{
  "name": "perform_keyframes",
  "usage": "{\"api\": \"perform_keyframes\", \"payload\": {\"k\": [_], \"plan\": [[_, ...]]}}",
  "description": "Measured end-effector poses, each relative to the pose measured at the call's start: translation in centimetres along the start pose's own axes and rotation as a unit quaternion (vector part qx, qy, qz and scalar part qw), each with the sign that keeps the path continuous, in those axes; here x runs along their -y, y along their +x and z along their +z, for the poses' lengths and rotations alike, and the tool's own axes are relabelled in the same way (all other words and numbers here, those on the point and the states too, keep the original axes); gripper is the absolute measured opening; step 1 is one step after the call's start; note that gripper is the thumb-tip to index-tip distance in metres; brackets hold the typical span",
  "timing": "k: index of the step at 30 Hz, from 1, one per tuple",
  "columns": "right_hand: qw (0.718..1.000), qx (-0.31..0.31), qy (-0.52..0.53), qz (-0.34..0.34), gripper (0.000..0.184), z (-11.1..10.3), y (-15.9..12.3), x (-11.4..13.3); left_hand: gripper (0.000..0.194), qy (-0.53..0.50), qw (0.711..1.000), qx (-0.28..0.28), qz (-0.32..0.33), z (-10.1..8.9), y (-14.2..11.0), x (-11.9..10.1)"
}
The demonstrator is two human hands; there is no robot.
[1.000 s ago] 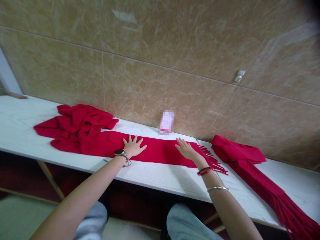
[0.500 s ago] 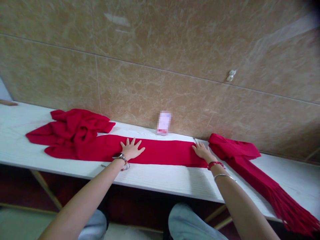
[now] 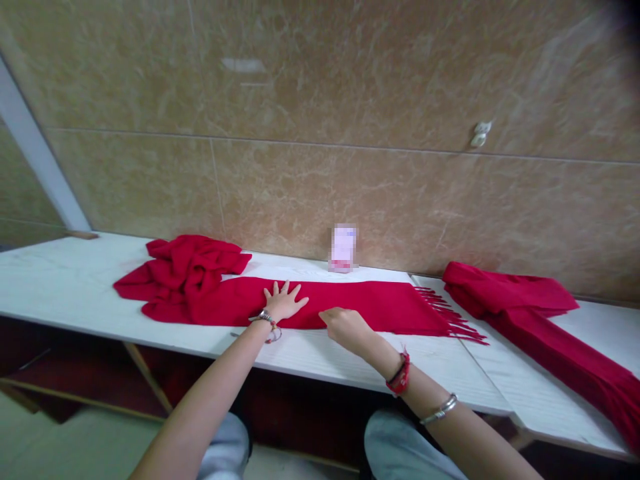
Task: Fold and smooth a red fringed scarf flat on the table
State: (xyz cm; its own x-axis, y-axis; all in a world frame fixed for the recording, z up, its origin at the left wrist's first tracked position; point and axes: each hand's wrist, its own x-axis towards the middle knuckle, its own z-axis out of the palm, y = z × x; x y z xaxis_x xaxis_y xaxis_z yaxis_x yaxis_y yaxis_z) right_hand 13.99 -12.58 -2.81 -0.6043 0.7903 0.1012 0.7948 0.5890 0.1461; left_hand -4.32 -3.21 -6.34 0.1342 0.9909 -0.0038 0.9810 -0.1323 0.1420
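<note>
A red scarf (image 3: 370,303) lies stretched along the white shelf top, its fringe spread at the right end and its left end running into a crumpled heap of red cloth (image 3: 193,273). My left hand (image 3: 283,303) rests flat on the scarf with fingers spread. Just right of it, at the scarf's near edge, my right hand (image 3: 350,328) is closed, thumb and fingers drawn together; whether anything is pinched there is hidden. A second red scarf (image 3: 530,320) lies folded at the right, with its fringed end hanging toward the near edge.
Behind the shelf top (image 3: 300,357) rises a brown marbled tile wall (image 3: 320,187). A blurred pinkish upright card or box (image 3: 343,247) leans there. A small white cat-shaped hook (image 3: 481,134) sits on the wall. Dark open compartments (image 3: 90,373) lie beneath the top.
My right hand has left the scarf's right end, moved left toward my left hand and closed. The fringe now shows. My left hand stays flat; the view has shifted.
</note>
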Motion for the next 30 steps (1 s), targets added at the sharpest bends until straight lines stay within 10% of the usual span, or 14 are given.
{"api": "perform_keyframes", "payload": {"k": [9,16,30], "plan": [[0.997,-0.046,-0.058,0.004,0.019,1.8,-0.2,-0.9,0.072,-0.015,0.999,0.029,-0.001,-0.4,1.1,0.0],[0.991,-0.097,-0.090,-0.018,0.012,2.1,-0.1,-0.2,0.041,-0.064,0.980,0.004,0.186,-2.4,6.2,-2.2],[0.992,-0.098,-0.081,-0.014,0.012,2.3,0.2,0.0,0.016,-0.167,0.973,0.076,0.138,-2.3,11.5,-1.7]]}}
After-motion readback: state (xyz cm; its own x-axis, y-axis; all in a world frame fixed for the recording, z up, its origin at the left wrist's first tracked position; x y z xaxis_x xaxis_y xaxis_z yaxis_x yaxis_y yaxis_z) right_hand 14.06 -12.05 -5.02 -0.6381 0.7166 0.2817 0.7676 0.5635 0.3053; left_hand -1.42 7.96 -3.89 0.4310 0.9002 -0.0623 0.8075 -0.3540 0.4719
